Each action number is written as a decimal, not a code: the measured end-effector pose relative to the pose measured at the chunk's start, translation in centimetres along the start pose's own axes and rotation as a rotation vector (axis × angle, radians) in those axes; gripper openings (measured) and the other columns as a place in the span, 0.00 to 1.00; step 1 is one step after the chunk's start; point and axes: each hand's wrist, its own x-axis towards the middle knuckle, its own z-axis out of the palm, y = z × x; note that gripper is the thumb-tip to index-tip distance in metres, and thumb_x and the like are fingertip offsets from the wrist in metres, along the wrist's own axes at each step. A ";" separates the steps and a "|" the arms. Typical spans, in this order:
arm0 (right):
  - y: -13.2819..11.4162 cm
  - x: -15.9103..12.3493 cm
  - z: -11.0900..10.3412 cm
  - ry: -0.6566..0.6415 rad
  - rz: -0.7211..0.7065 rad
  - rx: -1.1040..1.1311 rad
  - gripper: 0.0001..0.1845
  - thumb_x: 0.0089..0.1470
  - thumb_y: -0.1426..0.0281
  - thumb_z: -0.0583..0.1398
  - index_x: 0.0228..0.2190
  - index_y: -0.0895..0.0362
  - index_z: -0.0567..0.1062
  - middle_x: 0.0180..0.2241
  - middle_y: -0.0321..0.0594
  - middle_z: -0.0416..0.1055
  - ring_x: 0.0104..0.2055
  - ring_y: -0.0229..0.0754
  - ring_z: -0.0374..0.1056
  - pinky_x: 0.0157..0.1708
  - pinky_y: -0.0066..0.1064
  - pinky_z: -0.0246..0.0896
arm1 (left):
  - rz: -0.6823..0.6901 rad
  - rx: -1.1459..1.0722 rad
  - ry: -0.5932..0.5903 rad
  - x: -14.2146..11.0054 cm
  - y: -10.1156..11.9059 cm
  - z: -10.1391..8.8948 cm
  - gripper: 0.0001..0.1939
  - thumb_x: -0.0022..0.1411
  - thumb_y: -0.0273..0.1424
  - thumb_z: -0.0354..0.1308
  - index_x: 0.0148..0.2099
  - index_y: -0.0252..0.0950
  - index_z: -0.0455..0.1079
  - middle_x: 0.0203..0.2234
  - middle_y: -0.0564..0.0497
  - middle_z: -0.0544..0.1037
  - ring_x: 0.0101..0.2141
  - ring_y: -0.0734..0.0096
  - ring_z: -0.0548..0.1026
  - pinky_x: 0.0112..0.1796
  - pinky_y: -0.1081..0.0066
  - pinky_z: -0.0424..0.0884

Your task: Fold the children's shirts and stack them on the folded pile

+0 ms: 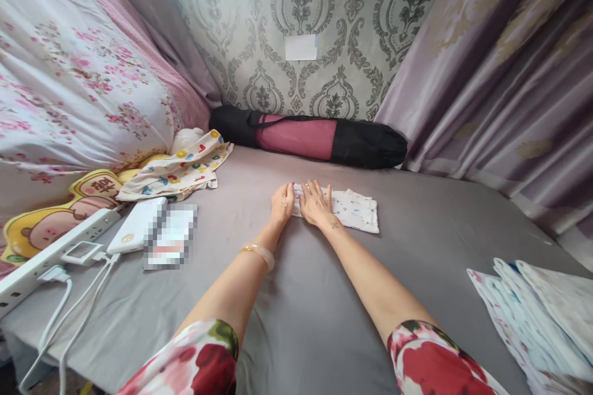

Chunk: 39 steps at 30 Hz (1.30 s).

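A small folded white cloth [354,210] with tiny printed marks lies on the grey bedsheet [301,296] in front of me. My right hand [315,202] rests flat on the cloth's left end, fingers stretched out. My left hand [282,202] sits just beside it at the cloth's left edge, fingers curled down onto the sheet or cloth edge. A pale bangle [258,253] is on my left wrist.
A black and pink rolled mat bag [308,136] lies along the patterned wall. A stack of printed cloths [542,315] sits at the right. At the left are a floral quilt [69,74], a colourful cloth [180,170], a white power bank [136,225] and a power strip [50,253] with cables.
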 end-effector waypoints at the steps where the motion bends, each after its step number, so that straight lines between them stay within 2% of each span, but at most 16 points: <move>1: 0.2 -0.2 0.1 -0.003 0.002 -0.003 0.29 0.67 0.63 0.39 0.65 0.58 0.58 0.69 0.46 0.48 0.71 0.49 0.39 0.66 0.57 0.23 | 0.016 0.020 -0.007 0.0 0.0 0.1 0.22 0.71 0.33 0.39 0.50 0.36 0.73 0.49 0.45 0.78 0.53 0.65 0.72 0.56 0.66 0.64; 7: 0.4 -0.6 0.7 -0.023 -0.004 -0.019 0.29 0.67 0.63 0.41 0.65 0.56 0.58 0.69 0.45 0.48 0.71 0.48 0.39 0.65 0.57 0.29 | 0.066 0.134 -0.066 -0.4 0.1 0.2 0.19 0.70 0.33 0.43 0.54 0.40 0.72 0.52 0.48 0.77 0.54 0.65 0.71 0.57 0.65 0.63; 11: 0.7 -0.4 0.2 -0.057 -0.002 0.012 0.29 0.67 0.64 0.39 0.65 0.57 0.57 0.69 0.44 0.47 0.71 0.47 0.39 0.66 0.56 0.29 | 0.096 0.201 -0.094 -0.6 0.3 0.1 0.19 0.69 0.32 0.43 0.55 0.40 0.71 0.53 0.49 0.76 0.55 0.64 0.70 0.57 0.64 0.62; 17: 2.4 -1.3 -0.7 -0.003 0.085 0.009 0.30 0.67 0.63 0.39 0.66 0.58 0.56 0.69 0.45 0.47 0.71 0.49 0.38 0.66 0.55 0.23 | 0.100 0.264 -0.118 -0.9 0.6 -0.1 0.18 0.69 0.33 0.44 0.55 0.42 0.70 0.54 0.49 0.75 0.56 0.64 0.69 0.56 0.63 0.62; 20: 3.1 -1.8 -0.4 -0.011 0.093 -0.001 0.30 0.67 0.63 0.39 0.65 0.58 0.57 0.68 0.45 0.49 0.71 0.48 0.39 0.66 0.53 0.26 | 0.111 0.292 -0.118 -1.1 0.8 -0.1 0.17 0.69 0.33 0.46 0.55 0.43 0.69 0.54 0.49 0.74 0.57 0.63 0.68 0.57 0.62 0.61; 26: 3.3 -2.1 0.3 0.021 0.084 -0.002 0.30 0.66 0.63 0.40 0.65 0.58 0.57 0.67 0.44 0.53 0.70 0.50 0.42 0.66 0.52 0.31 | 0.271 0.349 -0.172 -1.5 1.0 0.0 0.17 0.66 0.32 0.49 0.55 0.42 0.69 0.56 0.48 0.74 0.61 0.62 0.63 0.58 0.60 0.57; 30: 3.4 -1.9 -0.3 -0.037 0.089 0.026 0.30 0.66 0.63 0.40 0.66 0.58 0.56 0.68 0.43 0.51 0.70 0.49 0.40 0.66 0.52 0.32 | 0.311 0.380 -0.177 -1.6 0.7 0.2 0.17 0.66 0.33 0.50 0.55 0.41 0.69 0.55 0.48 0.74 0.61 0.61 0.62 0.59 0.59 0.55; 33: 4.0 -2.1 -1.2 -0.086 0.098 0.065 0.31 0.67 0.62 0.39 0.66 0.58 0.55 0.69 0.43 0.48 0.71 0.48 0.39 0.67 0.52 0.30 | 0.321 0.389 -0.189 -1.6 0.7 0.2 0.17 0.65 0.33 0.51 0.55 0.41 0.69 0.55 0.48 0.74 0.61 0.60 0.62 0.59 0.59 0.56; 36: 4.9 -2.6 -1.7 -0.066 0.104 0.056 0.31 0.67 0.63 0.39 0.66 0.59 0.55 0.69 0.44 0.46 0.71 0.47 0.37 0.67 0.51 0.26 | 0.327 0.402 -0.193 -1.6 0.8 0.2 0.16 0.66 0.33 0.51 0.54 0.41 0.70 0.55 0.47 0.74 0.61 0.59 0.63 0.58 0.59 0.56; 39: 5.7 -3.0 -1.4 -0.053 0.105 0.033 0.30 0.67 0.63 0.39 0.65 0.59 0.56 0.69 0.43 0.47 0.71 0.46 0.38 0.67 0.51 0.26 | 0.331 0.415 -0.191 -1.6 0.8 0.2 0.16 0.66 0.35 0.51 0.54 0.41 0.69 0.56 0.46 0.73 0.61 0.58 0.63 0.58 0.58 0.56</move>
